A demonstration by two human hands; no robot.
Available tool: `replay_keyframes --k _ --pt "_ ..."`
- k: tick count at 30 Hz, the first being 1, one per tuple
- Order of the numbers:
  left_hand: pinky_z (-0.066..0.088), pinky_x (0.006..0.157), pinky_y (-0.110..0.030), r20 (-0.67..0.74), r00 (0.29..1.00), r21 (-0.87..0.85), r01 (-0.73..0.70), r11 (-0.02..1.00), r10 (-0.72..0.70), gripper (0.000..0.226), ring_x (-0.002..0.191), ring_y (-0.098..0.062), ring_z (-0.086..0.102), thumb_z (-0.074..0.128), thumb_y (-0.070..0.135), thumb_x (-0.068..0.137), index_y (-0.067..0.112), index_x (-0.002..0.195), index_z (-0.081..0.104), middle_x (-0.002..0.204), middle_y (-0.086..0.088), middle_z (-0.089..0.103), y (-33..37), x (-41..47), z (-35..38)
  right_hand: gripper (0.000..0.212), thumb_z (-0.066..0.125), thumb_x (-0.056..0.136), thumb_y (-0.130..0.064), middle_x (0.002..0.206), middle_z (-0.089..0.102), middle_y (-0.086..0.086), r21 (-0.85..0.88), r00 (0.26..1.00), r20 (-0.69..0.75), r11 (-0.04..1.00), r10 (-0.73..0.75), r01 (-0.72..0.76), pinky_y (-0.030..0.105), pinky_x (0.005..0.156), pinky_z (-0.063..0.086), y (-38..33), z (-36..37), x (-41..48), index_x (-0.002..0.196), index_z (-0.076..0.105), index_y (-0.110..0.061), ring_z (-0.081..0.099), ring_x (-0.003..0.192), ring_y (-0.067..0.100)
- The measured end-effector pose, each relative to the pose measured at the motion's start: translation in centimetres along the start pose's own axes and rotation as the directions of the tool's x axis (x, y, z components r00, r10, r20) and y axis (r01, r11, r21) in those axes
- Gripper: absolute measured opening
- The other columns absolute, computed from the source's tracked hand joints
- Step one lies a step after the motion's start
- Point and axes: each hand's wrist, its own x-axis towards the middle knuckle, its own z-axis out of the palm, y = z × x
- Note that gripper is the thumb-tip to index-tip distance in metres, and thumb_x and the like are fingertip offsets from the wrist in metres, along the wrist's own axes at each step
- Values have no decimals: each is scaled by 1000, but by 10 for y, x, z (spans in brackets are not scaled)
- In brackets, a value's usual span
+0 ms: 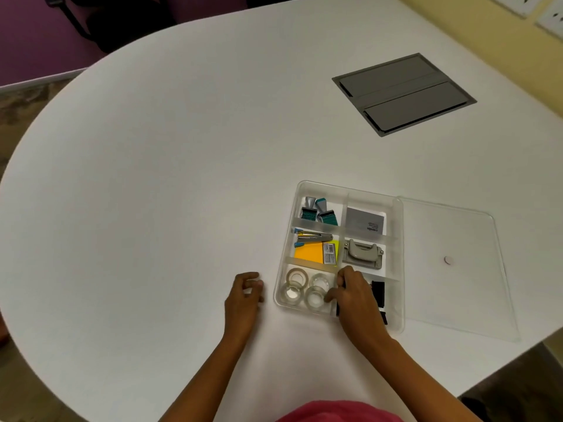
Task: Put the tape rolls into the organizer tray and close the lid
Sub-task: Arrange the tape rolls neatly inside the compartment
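Note:
A clear organizer tray with several compartments lies on the white table. Its near-left compartment holds several clear tape rolls lying flat. My right hand rests over the tray's near middle, fingertips touching the nearest right roll; it grips nothing that I can see. My left hand hovers just left of the tray, fingers loosely curled and empty. The clear lid lies flat on the table to the right of the tray, apart from it.
Other compartments hold binder clips, a stapler, yellow sticky notes, a grey box, a hole punch and black clips. A grey cable hatch sits far right. The table edge runs close below the lid.

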Motion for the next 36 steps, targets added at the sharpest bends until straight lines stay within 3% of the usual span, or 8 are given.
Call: replay_keyframes --k 4,8,10,14,17,21,30,36 --pt "50 57 -22 63 996 38 64 997 -66 3 63 -13 61 59 26 92 26 90 59 82 6 64 8 -6 16 30 92 48 0 82 61 14 -100 996 -13 991 -92 90 33 52 49 -7 3 -6 67 72 -12 59 72 30" --pt "48 47 -17 44 996 48 72 996 -74 6 57 -14 59 62 25 91 22 86 58 76 3 63 9 -11 21 37 93 41 0 83 62 13 -189 994 29 976 -104 107 32 52 50 -7 9 -9 69 74 -17 60 71 28" --pt "48 47 -18 49 996 62 66 996 -69 9 56 -13 58 62 24 91 23 83 57 77 3 62 11 -13 22 37 93 45 -1 86 63 14 -227 998 5 972 -69 69 33 54 52 -7 11 -10 74 74 -15 61 75 29" --pt "54 75 -40 44 996 163 64 984 -73 8 66 -20 61 60 29 91 25 85 57 83 7 62 9 -14 23 40 92 52 -7 95 64 19 -210 999 -32 978 11 -17 34 58 55 -3 16 -8 87 73 -11 62 81 33" --pt "52 84 -43 17 997 218 68 974 -73 10 83 -26 66 60 31 92 31 83 55 85 10 62 12 -17 23 42 91 57 -9 95 63 18 -170 999 -35 985 34 -39 33 58 55 -1 18 -5 93 70 -9 61 81 31" --pt "51 85 -42 10 997 252 65 966 -70 16 89 -26 67 58 30 93 34 79 52 88 9 62 15 -20 23 32 82 70 -4 97 59 23 -85 996 -49 994 70 -74 41 63 54 -1 19 2 97 66 -4 57 84 36" --pt "49 83 -38 8 998 314 50 948 -55 20 88 -24 67 58 33 92 34 75 49 88 9 62 15 -19 22 18 75 80 -10 130 52 20 -265 999 -12 963 43 -45 35 83 51 -8 19 17 96 71 -5 52 111 33" --pt "45 76 -33 -13 1000 354 25 935 -22 21 86 -22 66 56 35 93 35 74 46 84 13 59 13 -20 24 13 62 90 -15 136 42 8 -224 998 -22 973 55 -58 25 86 42 -6 24 16 98 68 -8 44 111 21"
